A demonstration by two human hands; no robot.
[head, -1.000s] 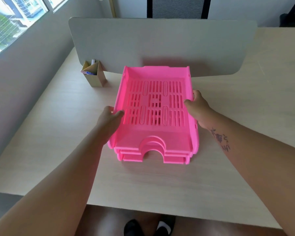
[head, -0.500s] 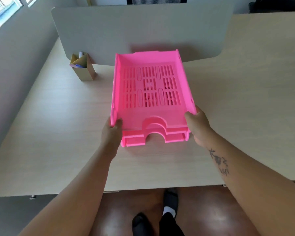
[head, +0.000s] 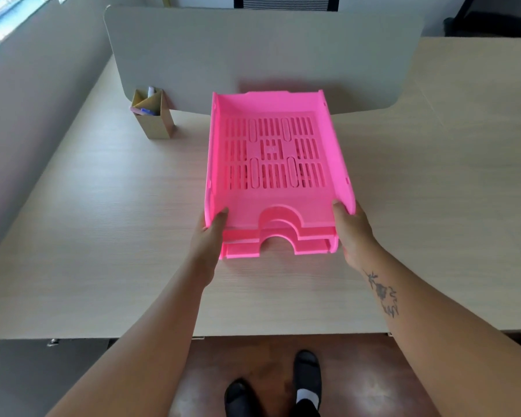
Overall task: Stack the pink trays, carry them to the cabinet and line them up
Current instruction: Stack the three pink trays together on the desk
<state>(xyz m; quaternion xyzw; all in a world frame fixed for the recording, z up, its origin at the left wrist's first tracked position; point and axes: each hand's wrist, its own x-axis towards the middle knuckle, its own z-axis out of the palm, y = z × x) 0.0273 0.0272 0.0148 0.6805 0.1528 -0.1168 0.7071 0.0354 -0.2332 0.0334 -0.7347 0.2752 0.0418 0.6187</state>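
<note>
A stack of three pink trays (head: 272, 152) with slotted bottoms is held above the pale wooden desk (head: 103, 224). Their arched front notches face me. My left hand (head: 206, 239) grips the stack's near left corner, thumb over the top tray's rim. My right hand (head: 354, 233) grips the near right corner the same way. The fingers of both hands are hidden under the stack. No cabinet is in view.
A grey divider panel (head: 262, 52) stands across the desk behind the trays. A cardboard pen holder (head: 154, 115) with pens sits at the back left. A window wall runs along the left. My feet (head: 274, 386) stand on brown floor below the desk edge.
Both hands slid from the stack's sides to its near corners and took hold. The stack came off the desk and toward me, and I stepped back from the desk.
</note>
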